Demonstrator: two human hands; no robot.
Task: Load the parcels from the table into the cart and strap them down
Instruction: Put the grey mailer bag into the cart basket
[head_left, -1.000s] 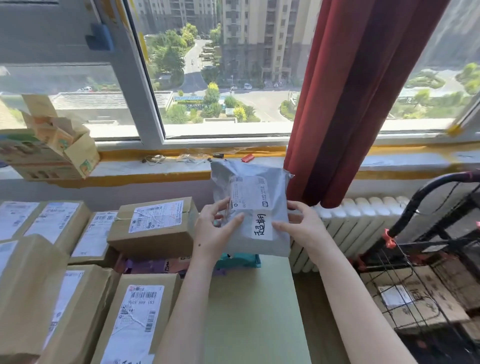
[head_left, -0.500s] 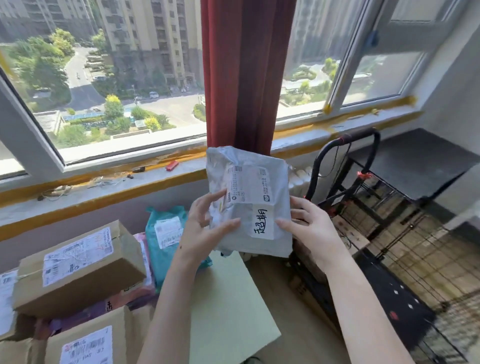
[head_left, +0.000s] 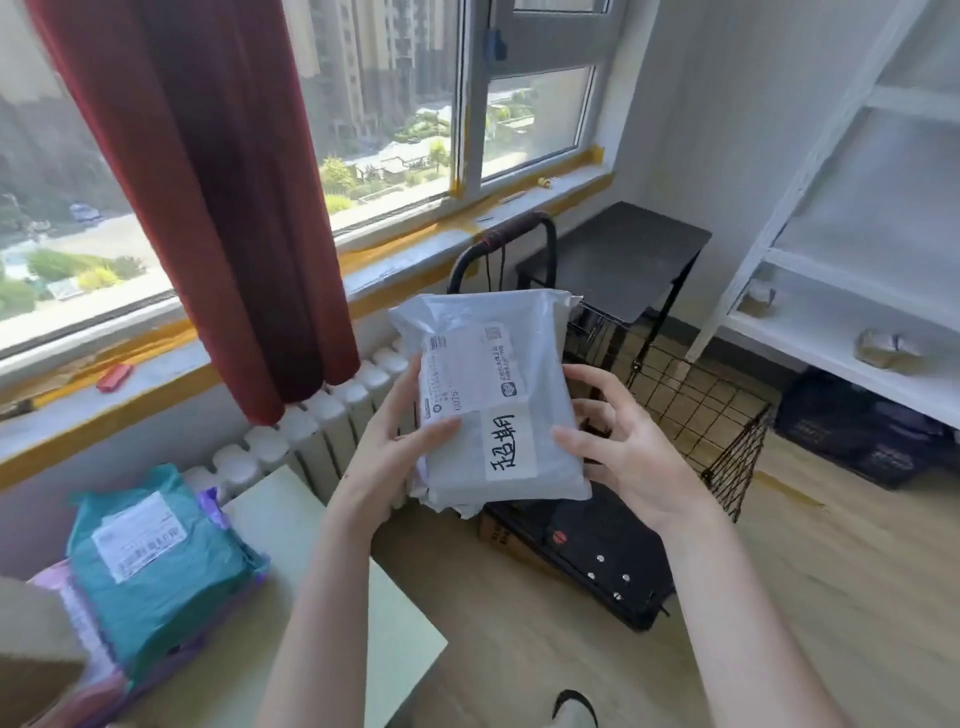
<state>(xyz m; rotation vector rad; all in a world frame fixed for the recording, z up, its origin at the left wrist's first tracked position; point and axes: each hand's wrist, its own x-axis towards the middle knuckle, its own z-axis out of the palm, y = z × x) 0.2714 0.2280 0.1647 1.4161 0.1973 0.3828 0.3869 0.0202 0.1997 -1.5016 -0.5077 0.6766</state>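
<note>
A teal mailer bag (head_left: 156, 566) lies on the pale green worktop (head_left: 296, 514) at the left, atop purple packets. The left hand (head_left: 387, 457) grips the left edge of a grey poly mailer (head_left: 493, 415), thumb laid across its front. The mailer is held upright in the air, in front of the black wire cart (head_left: 717, 415). The right hand (head_left: 628, 457) holds its right edge, thumb on the front and fingers curled and spread.

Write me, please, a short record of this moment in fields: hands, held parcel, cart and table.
held: grey parcel, label facing the camera, not yet in the cart
left hand: grips its left edge, thumb on front
right hand: grips its right edge
cart: black wire, on the floor
table: teal parcel lying on a purple parcel
</note>
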